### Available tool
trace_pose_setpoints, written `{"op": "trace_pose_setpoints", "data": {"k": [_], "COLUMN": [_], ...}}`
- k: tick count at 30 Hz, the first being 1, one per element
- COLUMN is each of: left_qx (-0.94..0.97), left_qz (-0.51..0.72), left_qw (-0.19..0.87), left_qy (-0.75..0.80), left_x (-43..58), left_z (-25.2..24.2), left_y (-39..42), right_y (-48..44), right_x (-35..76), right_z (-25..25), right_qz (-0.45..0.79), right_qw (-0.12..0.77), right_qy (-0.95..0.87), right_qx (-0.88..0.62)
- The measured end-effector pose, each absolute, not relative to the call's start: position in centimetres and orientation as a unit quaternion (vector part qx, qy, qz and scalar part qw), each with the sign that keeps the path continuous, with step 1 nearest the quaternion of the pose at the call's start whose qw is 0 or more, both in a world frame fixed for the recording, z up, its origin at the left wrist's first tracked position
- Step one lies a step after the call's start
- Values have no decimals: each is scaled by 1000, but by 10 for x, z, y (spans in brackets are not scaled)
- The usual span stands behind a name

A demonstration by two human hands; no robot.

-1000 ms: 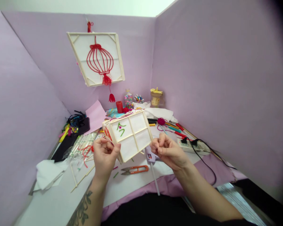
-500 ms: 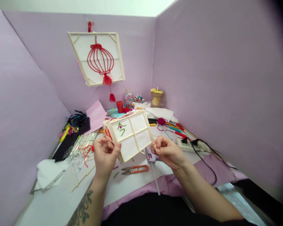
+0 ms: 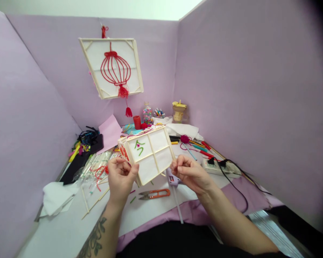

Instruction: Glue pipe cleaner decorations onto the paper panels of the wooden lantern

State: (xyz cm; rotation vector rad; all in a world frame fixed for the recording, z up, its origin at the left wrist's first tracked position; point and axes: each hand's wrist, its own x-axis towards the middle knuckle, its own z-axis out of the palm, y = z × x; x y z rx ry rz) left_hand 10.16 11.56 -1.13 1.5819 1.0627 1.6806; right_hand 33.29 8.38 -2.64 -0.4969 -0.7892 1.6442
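Note:
A small box-shaped lantern [image 3: 146, 168] is held up tilted, with white panels framed in pale sticks. A green character with a pink dot shows in its upper-left pane, and red shows on its left side. My left hand [image 3: 121, 175] pinches the lower left corner between thumb and fingers. Close to the right edge, my right hand [image 3: 190, 173] has thumb and fingertips pressed together; what they hold, if anything, is too small to tell. Orange-handled thread snips [image 3: 158, 194] lie below the lantern. Behind my right hand lies a pale purple glue gun [image 3: 173, 179], partly hidden.
A larger framed panel with a red lantern design [image 3: 136, 75] hangs ahead. A power strip [image 3: 218, 166] with black cords lies right. Bagged sticks [image 3: 95, 165] and white cloth [image 3: 56, 197] lie left. At the back stand a red roll [image 3: 137, 122] and a bead jar [image 3: 147, 114].
The fingers of my right hand have shifted slightly beside the lantern's edge. My left hand and the lantern stay practically in place; the view has moved a little.

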Motion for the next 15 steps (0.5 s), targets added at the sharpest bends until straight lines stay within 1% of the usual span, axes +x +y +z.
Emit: {"op": "trace_pose_setpoints", "data": {"k": [10,15], "left_qx": [598,594], "left_qz": [629,630], "left_qw": [292,296], "left_qy": [402,404], "left_x": [102,103], "left_z": [-11,-10], "left_y": [115,115], "right_y": [83,83], "right_x": [334,333], "right_z": [-30,-33], "right_qz": [687,664], "right_qw": [602,605], "right_qy": [-359,-388], "right_qx": [-192,-206]}}
